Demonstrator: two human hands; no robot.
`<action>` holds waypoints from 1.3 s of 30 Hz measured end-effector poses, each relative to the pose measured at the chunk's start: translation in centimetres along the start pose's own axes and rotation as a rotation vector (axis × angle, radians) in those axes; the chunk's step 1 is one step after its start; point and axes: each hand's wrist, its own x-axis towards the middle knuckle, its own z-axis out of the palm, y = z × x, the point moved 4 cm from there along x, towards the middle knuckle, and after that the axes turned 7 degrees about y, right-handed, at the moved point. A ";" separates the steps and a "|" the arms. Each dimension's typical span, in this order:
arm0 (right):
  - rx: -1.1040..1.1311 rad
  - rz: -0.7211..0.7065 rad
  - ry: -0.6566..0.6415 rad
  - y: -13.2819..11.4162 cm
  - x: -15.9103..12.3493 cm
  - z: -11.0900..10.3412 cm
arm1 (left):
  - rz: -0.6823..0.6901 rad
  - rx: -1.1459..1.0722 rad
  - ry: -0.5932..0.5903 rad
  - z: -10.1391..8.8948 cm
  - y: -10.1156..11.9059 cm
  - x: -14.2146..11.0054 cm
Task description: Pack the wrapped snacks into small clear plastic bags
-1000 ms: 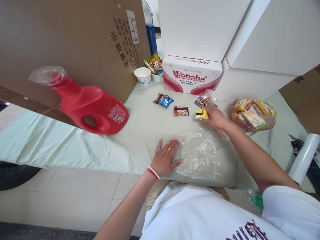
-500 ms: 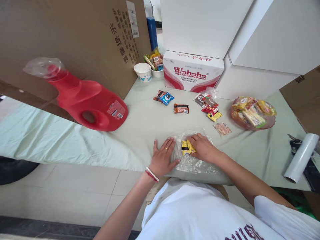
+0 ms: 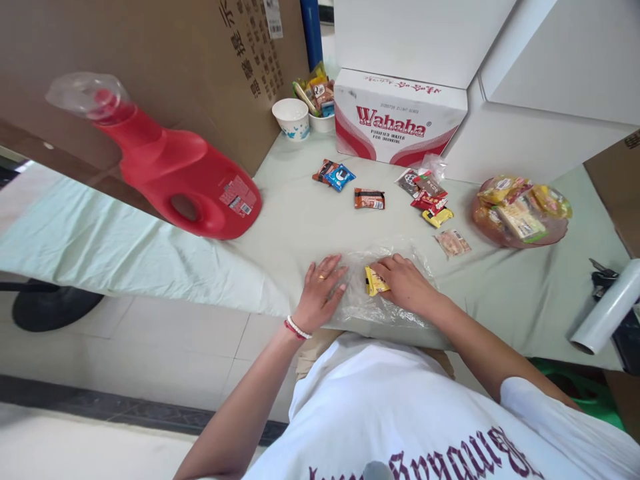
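My left hand [image 3: 321, 285] lies flat with fingers spread on the left edge of a clear plastic sheet [image 3: 395, 303] spread at the table's near edge. My right hand [image 3: 407, 283] rests on the sheet with its fingers curled over a small yellow snack packet [image 3: 373, 281], which lies on the plastic between my two hands. Further back on the pale green cloth lie loose snack packets: a blue and brown pair [image 3: 335, 175], a brown one [image 3: 369, 199], a red and yellow cluster [image 3: 429, 197] and a pinkish one [image 3: 453, 243].
A red detergent jug [image 3: 175, 173] lies on its side at left before a big cardboard panel [image 3: 150, 60]. A Wahaha carton [image 3: 400, 120], paper cup [image 3: 293, 119] and a wrapped plate of snacks [image 3: 520, 210] stand behind. A film roll [image 3: 607, 308] sits at right.
My right hand picked a yellow packet from the far cluster, brought it back and set it on the plastic sheet. The left hand stayed on the sheet. The view tipped downward.
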 end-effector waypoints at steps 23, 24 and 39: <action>0.303 0.144 0.123 2.3 -12.0 1.8 | 0.347 0.045 -0.314 -0.7 -0.9 -1.3; 0.357 0.142 0.160 2.4 -11.8 1.3 | 0.355 0.046 -0.325 -0.8 -0.9 -1.3; 0.664 0.351 0.101 9.4 -4.6 -2.1 | -0.063 -0.097 0.151 -0.3 -0.4 2.3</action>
